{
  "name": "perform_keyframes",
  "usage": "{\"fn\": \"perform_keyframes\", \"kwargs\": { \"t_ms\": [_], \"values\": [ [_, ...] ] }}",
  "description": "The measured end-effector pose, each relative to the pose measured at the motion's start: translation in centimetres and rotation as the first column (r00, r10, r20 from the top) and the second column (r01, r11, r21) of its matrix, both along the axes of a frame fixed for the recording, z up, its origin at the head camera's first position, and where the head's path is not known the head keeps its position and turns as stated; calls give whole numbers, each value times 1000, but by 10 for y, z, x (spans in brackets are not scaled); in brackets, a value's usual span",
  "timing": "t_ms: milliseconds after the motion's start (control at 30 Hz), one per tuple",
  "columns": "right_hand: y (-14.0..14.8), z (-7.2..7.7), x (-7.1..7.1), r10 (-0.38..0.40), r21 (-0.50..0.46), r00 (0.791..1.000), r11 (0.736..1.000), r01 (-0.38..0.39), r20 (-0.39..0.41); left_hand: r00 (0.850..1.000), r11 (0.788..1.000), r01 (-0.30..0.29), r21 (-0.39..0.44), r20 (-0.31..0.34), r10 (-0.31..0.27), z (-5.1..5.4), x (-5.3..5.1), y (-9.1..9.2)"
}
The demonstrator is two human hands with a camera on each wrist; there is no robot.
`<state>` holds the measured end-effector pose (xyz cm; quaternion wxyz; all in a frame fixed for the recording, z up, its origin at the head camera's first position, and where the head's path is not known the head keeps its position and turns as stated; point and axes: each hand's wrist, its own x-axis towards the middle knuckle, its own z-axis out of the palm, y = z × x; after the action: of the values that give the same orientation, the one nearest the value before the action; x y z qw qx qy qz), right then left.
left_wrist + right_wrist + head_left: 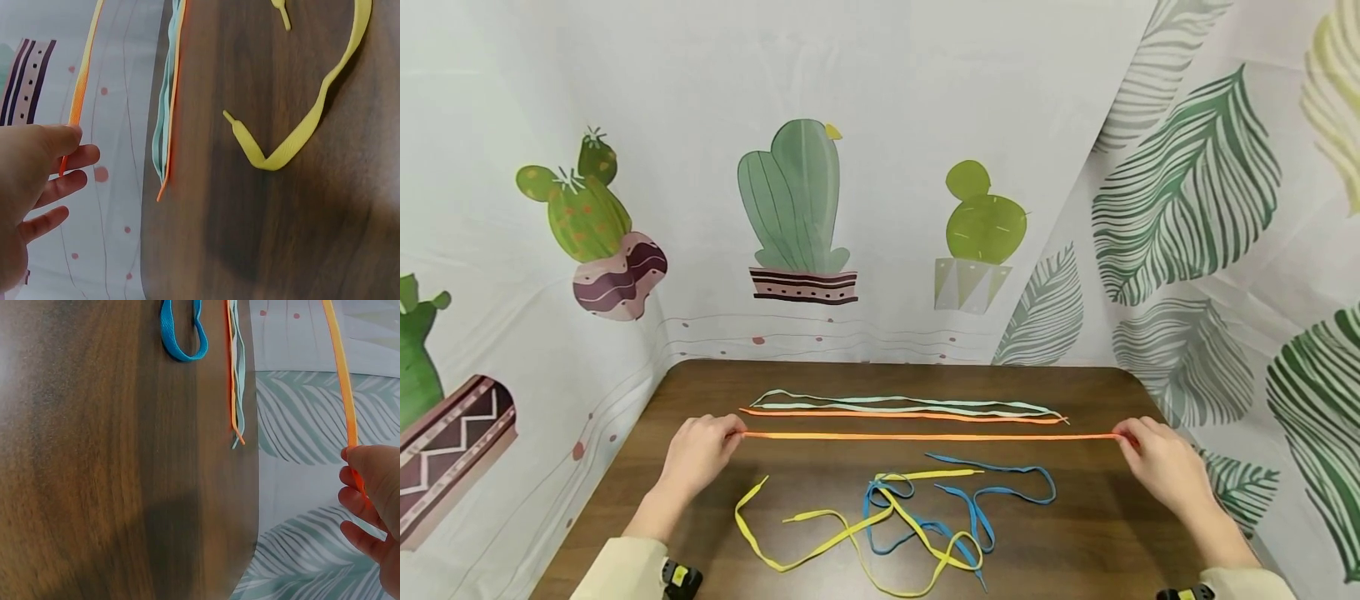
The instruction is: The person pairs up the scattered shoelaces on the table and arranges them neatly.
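Observation:
An orange shoelace is stretched nearly straight between both hands, above the table. My left hand pinches one end between thumb and forefinger; in the left wrist view the other fingers of that hand are spread loosely. My right hand pinches the opposite end, its tip showing below the thumb in the right wrist view. Just beyond the held lace, another orange shoelace lies lengthwise on the table, alongside a mint-green shoelace folded into a long narrow loop.
Nearer the front of the brown wooden table, a yellow shoelace and a blue shoelace lie loosely tangled, with more than one yellow tip showing. A cloth printed with cacti and leaves hangs behind the table.

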<state>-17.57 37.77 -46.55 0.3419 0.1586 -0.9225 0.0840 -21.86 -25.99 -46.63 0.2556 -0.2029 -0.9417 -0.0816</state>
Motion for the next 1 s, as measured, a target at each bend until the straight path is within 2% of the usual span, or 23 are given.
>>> {"fn": "perform_keyframes", "kwargs": {
  "t_ms": [333, 633, 1000],
  "values": [
    [-5, -3, -12, -7, 14, 998, 1000, 6, 61, 999, 1000, -30, -1, 14, 30, 3, -14, -9],
    [-8, -6, -25, 9, 15, 998, 1000, -10, 63, 997, 998, -58, 8, 53, 57, 5, -29, -14],
    [-9, -16, -39, -32, 21, 985, 999, 29, 172, 991, 996, -92, 7, 100, 90, 1, -46, -17]
  ]
}}
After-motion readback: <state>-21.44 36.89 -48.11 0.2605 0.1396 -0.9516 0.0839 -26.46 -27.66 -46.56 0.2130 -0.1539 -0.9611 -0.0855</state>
